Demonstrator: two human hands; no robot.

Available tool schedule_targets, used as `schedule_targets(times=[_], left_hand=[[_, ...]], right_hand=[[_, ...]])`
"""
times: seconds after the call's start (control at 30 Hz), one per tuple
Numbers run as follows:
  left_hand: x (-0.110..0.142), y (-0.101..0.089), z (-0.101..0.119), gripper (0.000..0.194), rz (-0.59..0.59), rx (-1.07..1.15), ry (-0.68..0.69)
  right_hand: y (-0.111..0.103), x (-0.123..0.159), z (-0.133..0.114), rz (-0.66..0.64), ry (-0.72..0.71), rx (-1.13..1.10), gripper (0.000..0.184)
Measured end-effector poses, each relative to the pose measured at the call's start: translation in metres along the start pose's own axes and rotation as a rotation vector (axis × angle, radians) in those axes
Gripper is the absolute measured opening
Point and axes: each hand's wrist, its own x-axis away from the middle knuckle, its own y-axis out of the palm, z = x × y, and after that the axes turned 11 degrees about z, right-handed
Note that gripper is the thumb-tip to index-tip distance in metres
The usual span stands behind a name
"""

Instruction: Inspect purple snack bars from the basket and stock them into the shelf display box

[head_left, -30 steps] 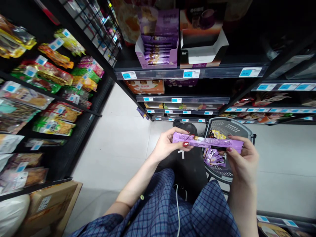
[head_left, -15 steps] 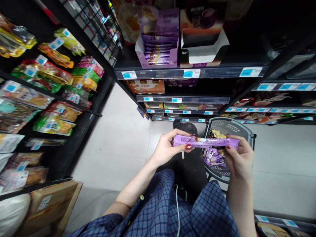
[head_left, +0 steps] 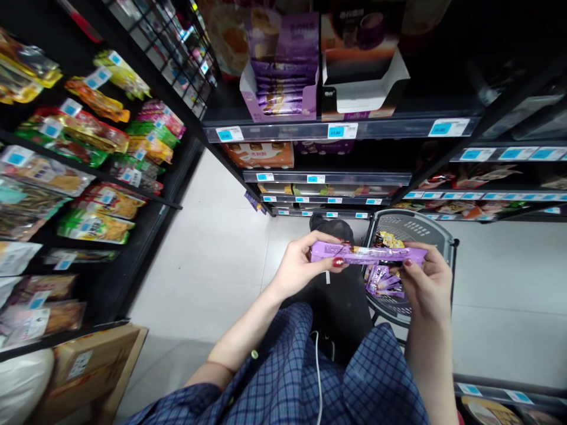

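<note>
A long, narrow purple stick packet (head_left: 370,255) lies level between my two hands, above my knees. My left hand (head_left: 305,262) pinches its left end between thumb and fingers. At the other end, my right hand (head_left: 426,277) grips it with the thumb in front. Behind and below it stands a grey shopping basket (head_left: 436,227), holding several purple packets (head_left: 381,282) and yellow-and-black packets (head_left: 390,239). On the shelf ahead, a purple display box (head_left: 311,100) contains similar purple sticks (head_left: 281,91).
Right of the purple box is an open dark display box (head_left: 367,106) with a white inside. The shelf edge (head_left: 287,131) carries price tags. Bagged snacks (head_left: 97,223) fill the rack at left. A cardboard box (head_left: 95,366) sits lower left, on the pale tiled floor (head_left: 208,236) side.
The right end of the purple packet and my right hand have shifted very slightly left. Both hands keep their hold, and the view has moved a little.
</note>
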Motion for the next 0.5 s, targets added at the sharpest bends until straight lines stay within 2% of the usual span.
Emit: schedule_targets(times=[0.5], left_hand=[[-0.0033, 0.0010, -0.0020, 0.026, 0.030, 0.051, -0.029]], right_hand=[[0.0029, 0.0026, -0.0020, 0.020, -0.036, 0.004, 0.026]])
